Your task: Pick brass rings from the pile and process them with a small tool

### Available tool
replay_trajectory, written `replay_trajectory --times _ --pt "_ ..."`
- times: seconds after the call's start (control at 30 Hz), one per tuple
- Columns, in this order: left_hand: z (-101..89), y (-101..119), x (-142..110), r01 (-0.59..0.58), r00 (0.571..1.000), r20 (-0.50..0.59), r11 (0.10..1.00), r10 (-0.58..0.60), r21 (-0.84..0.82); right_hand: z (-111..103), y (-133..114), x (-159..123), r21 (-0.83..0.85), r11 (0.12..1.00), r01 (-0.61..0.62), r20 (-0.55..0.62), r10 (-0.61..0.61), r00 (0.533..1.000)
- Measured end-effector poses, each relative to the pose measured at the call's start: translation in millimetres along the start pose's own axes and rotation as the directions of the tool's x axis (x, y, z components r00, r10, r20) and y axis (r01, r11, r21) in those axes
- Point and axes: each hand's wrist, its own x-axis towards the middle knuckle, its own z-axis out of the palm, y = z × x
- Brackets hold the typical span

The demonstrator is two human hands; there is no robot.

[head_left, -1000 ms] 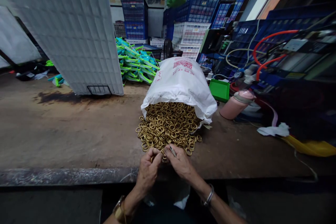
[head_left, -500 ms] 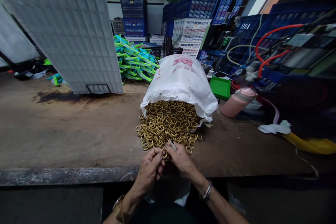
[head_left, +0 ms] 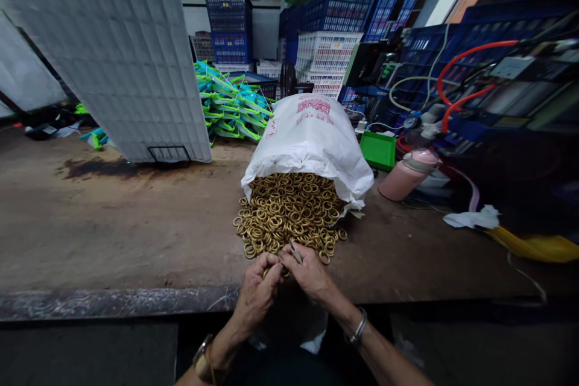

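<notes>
Near the front edge of the workbench (head_left: 136,235), fingertips together, the left hand (head_left: 256,288) curled closed on a brass-coloured ring (head_left: 265,273); the right hand (head_left: 311,275) pinched a slim tool (head_left: 295,254). Just beyond, loose rings (head_left: 284,217) lay in the mouth of a white sack (head_left: 312,139), spreading frontward.

So there's a big loose heap of gold-coloured rings (head_left: 292,217) just beyond the left fingers (head_left: 272,277), one held ring (head_left: 265,274) tucked between those, plus a slim grey tool (head_left: 296,254) slanting out of the right fingers (head_left: 288,261).
</notes>
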Motion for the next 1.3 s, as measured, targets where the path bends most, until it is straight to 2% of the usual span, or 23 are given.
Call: replay_trajectory --times 0.1,0.23,0.33,0.47,0.6,0.7,0.77,0.87,0.97,1.07,1.17,1.3 --pt "0.7 -0.3 -1.6 0.080 0.997 0.007 0.996 -0.080 -0.026 0.7 2.0 1.1 0.041 0.999 -0.007 0.005 0.007 1.000" --pt "-0.1 -0.5 -2.8 0.072 0.997 -0.003 0.997 -0.073 -0.026 -1.1 8.8 1.4 0.021 0.999 -0.034 -0.013 0.034 0.999" --pt "-0.9 -0.2 -2.1 0.069 0.998 -0.015 0.997 -0.069 -0.019 -4.1 12.0 -2.6 -0.183 0.983 0.020 -0.058 -0.031 0.998" --pt "-0.6 -0.5 -0.8 0.017 1.000 -0.008 0.998 -0.017 -0.061 -6.1 12.6 -11.5 -0.447 0.882 0.148 0.070 -0.131 0.989" --pt "0.7 -1.3 -1.2 -0.038 0.999 -0.005 0.996 0.038 -0.076 -4.4 14.5 -16.7 -0.615 0.768 0.179 0.117 -0.135 0.984" --pt "0.8 -1.5 -3.6 -0.027 0.999 -0.022 0.999 0.026 -0.028 -3.5 16.3 -17.4 -0.705 0.691 0.159 0.115 -0.110 0.987" --pt "0.4 -0.9 -6.7 0.025 0.999 -0.020 1.000 -0.025 -0.007 -5.3 16.7 -16.2 -0.751 0.649 0.120 0.086 -0.084 0.993" --pt "-0.8 1.2 -11.7 0.136 0.990 0.027 0.989 -0.135 -0.049 -14.7 17.3 -11.6 -0.792 0.611 -0.006 -0.018 -0.013 1.000" --pt "-2.9 3.1 -12.1 0.207 0.977 0.101 0.951 -0.188 -0.230 -30.3 21.8 -6.0 -0.785 0.608 -0.122 -0.167 -0.018 0.986" --pt "-4.9 2.0 -7.2 0.256 0.966 0.141 0.878 -0.216 -0.404 -45.3 31.1 -1.5 -0.751 0.644 -0.147 -0.264 -0.088 0.961" --pt "-5.8 -2.7 -2.3 0.258 0.966 0.113 0.846 -0.232 -0.466 -53.8 41.2 2.5 -0.746 0.658 -0.102 -0.253 -0.138 0.957" --pt "-7.6 -9.1 0.4 0.256 0.966 0.100 0.831 -0.238 -0.493 -56.3 48.4 7.5 -0.776 0.626 -0.083 -0.224 -0.150 0.963"
